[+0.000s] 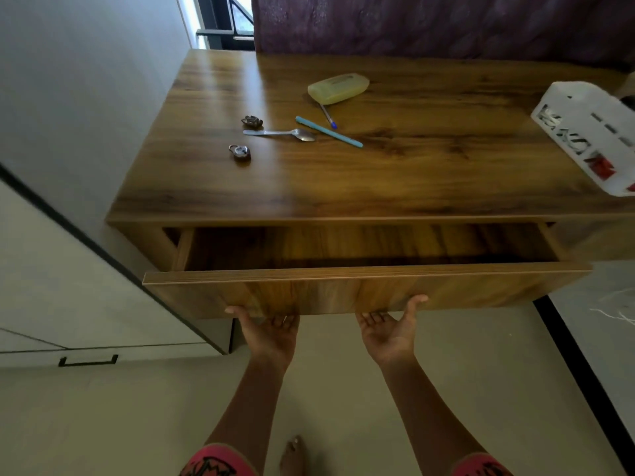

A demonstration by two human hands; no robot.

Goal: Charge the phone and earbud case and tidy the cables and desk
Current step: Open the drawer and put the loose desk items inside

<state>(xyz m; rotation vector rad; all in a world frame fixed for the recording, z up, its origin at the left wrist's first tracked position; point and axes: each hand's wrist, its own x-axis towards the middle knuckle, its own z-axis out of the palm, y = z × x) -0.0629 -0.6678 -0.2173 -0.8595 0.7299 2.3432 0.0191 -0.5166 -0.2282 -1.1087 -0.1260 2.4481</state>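
While the left hand and right hand hook fingers under the front of the open drawer, no phone or earbud case shows inside it. Pulled too far, it could drop out.

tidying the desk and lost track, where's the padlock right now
In the head view the padlock lies on the left part of the desk top, a little in front of the spoon near its handle end, and apart from it.

tabletop: padlock left, spoon behind it | pen right of spoon | bottle behind pen | basket at right edge | drawer open below front edge
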